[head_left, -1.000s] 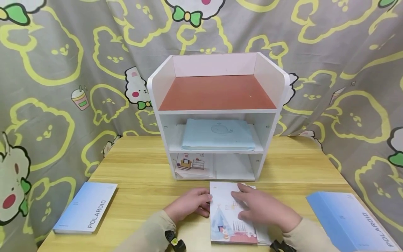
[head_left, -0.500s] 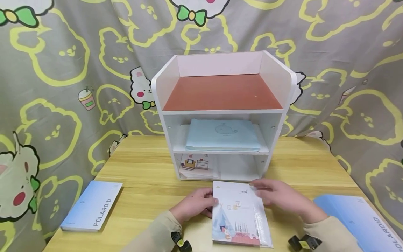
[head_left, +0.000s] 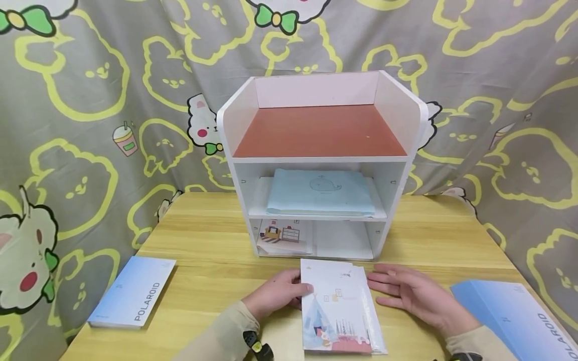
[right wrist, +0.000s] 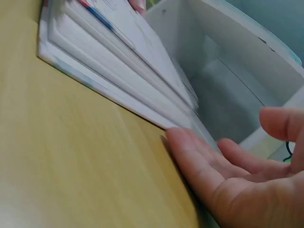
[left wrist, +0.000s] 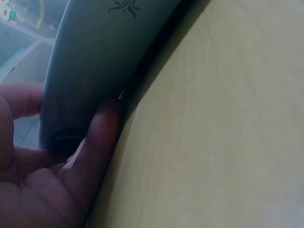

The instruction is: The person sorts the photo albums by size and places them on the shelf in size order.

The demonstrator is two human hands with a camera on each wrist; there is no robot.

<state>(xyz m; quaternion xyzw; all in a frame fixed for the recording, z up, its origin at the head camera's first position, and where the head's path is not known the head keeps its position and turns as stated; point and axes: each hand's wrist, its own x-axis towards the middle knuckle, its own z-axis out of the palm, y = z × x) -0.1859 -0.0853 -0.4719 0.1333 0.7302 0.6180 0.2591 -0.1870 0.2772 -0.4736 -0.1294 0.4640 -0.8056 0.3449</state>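
A thick photo album (head_left: 334, 311) with a tent drawing on its pale cover lies on the table before the shelf. My left hand (head_left: 275, 293) grips its left edge; in the left wrist view, fingers (left wrist: 102, 123) reach around the album's dark spine side (left wrist: 95, 57). To the right of the album is my right hand (head_left: 411, 296), its fingers loosely extended and palm turned inward. Seen from the right wrist, a fingertip (right wrist: 179, 138) lies against or very near the album's lower corner, beside the page edges (right wrist: 118, 71).
A white shelf unit (head_left: 322, 160) stands just behind the album. A light blue album with a whale (head_left: 320, 190) lies on its middle level, an illustrated book (head_left: 286, 235) on the bottom left. Blue POLAROID boxes stand at left (head_left: 131, 291) and right (head_left: 519, 321).
My right hand has come off the album's cover and moved right, turning its palm inward. The left hand keeps its grip, and the album has shifted only slightly.
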